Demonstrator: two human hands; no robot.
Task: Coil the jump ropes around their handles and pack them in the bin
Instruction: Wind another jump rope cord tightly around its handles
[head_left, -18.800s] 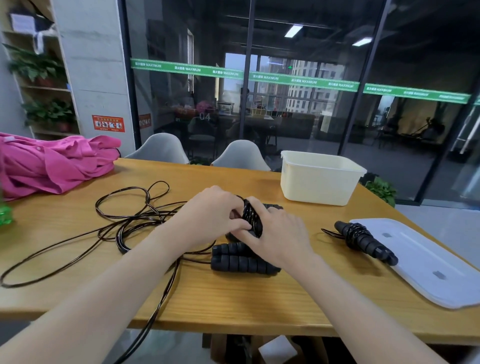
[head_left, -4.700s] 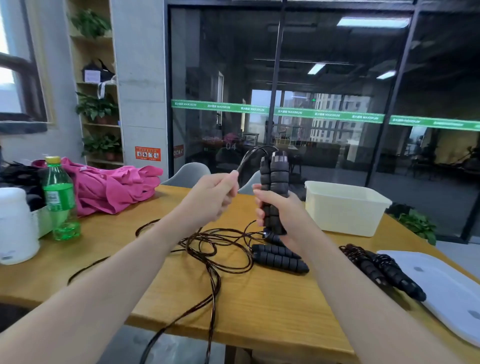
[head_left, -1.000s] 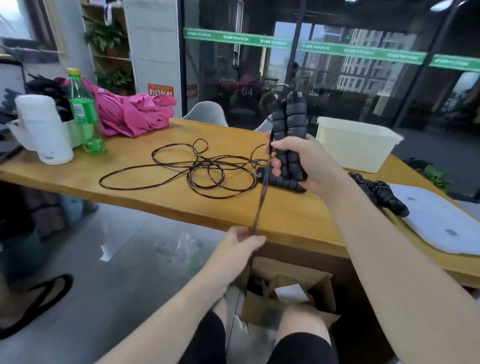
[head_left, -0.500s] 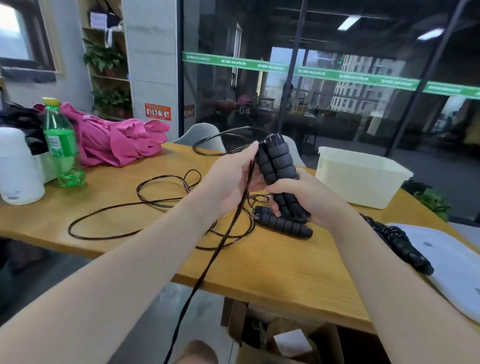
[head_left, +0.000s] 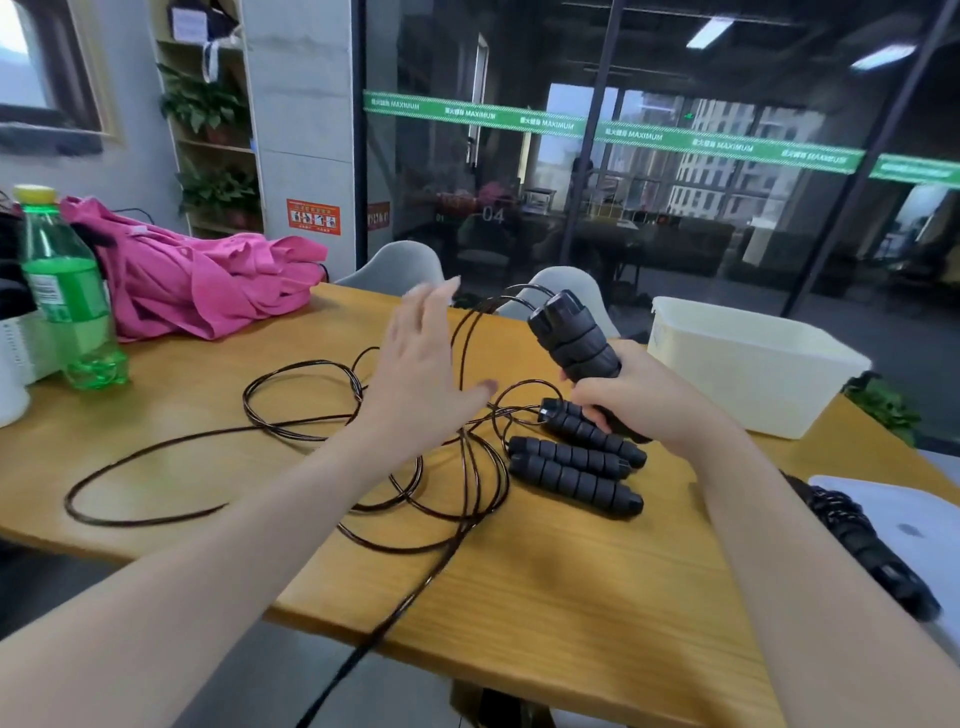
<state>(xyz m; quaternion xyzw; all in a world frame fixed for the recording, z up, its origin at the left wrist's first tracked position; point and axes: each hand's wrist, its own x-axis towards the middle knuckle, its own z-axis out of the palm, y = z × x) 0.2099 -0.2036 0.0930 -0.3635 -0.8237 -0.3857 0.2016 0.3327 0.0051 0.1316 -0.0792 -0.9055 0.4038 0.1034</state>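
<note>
My right hand (head_left: 641, 395) grips a pair of black ribbed jump rope handles (head_left: 574, 343), tilted up to the left above the table. My left hand (head_left: 423, 371) hovers beside them with straight fingers and holds nothing. A black rope (head_left: 311, 431) lies in loose loops on the wooden table (head_left: 545, 582) and trails over the near edge. Another pair of black handles (head_left: 574, 470) lies flat under my right hand. A coiled rope bundle (head_left: 862, 545) rests at the right. The cream bin (head_left: 753, 364) stands behind my right hand; its inside is hidden.
A white lid (head_left: 919, 525) lies at the right edge, next to the coiled bundle. A green bottle (head_left: 65, 296), a white container (head_left: 10, 374) and a pink garment (head_left: 197, 280) occupy the far left. Two grey chairs (head_left: 395, 265) stand behind the table.
My left hand has let go of the rope and opened, moving left of the handles. The handles have tilted further left in my right hand.
</note>
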